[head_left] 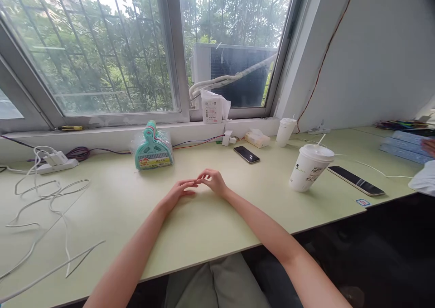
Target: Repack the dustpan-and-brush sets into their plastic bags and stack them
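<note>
My left hand (181, 189) rests low over the pale green table (210, 235), its fingers stretched out and slightly apart. Nothing shows in it. Fingertips of my right hand (213, 181) meet those of the left. The right hand's fingers are loosely curved, with a gap between them and the thumb, and I see no object there. Behind the hands, to the left, stands a stack of mint-green dustpan-like tools (153, 147) in clear plastic wrap. Beyond the right hand lies a black phone (246, 154), face up.
At right stand a large white lidded cup (310, 168) and a smaller cup (285, 132), near another phone (356, 180). White cables (56, 194) sprawl at left beside a power strip (57, 165). A tissue pack (212, 108) stands by the window. Another person's hand (428, 147) shows at far right.
</note>
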Demonstrator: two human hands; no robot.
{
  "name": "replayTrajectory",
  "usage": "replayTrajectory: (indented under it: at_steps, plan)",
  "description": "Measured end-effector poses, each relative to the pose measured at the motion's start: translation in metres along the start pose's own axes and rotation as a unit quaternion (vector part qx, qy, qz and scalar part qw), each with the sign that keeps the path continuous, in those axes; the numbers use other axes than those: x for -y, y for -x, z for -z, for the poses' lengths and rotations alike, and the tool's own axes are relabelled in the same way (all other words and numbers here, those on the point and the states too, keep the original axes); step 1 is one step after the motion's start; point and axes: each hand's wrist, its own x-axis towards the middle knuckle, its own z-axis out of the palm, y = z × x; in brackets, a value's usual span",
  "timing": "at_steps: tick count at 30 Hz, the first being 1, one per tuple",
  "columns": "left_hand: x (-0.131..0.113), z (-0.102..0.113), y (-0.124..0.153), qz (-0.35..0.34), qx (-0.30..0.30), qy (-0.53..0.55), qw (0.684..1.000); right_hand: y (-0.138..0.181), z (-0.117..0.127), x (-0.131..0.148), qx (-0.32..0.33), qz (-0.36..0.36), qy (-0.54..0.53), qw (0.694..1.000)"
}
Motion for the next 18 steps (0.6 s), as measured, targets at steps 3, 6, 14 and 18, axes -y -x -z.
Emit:
replayTrajectory:
  at_steps: [3,6,14,18]
  plan:
    - [0.0006,0.001,-0.0021,0.001,0.006,0.001,1.0,-0.0007,0.0017,-0.0009,-0.003,-0.003,0.011,1.0]
    - [0.0026,0.0024,-0.005,0.008,0.004,-0.002,1.0,-0.001,0.0018,-0.0003,-0.002,-0.003,0.008,1.0]
    - [0.0066,0.0051,-0.0093,0.011,-0.01,0.006,1.0,0.0002,0.0002,0.0019,0.002,0.0,0.029,1.0]
    - [0.0064,0.0048,-0.0091,0.013,-0.018,0.004,1.0,0.0006,-0.0006,0.0039,0.016,0.005,0.033,0.999]
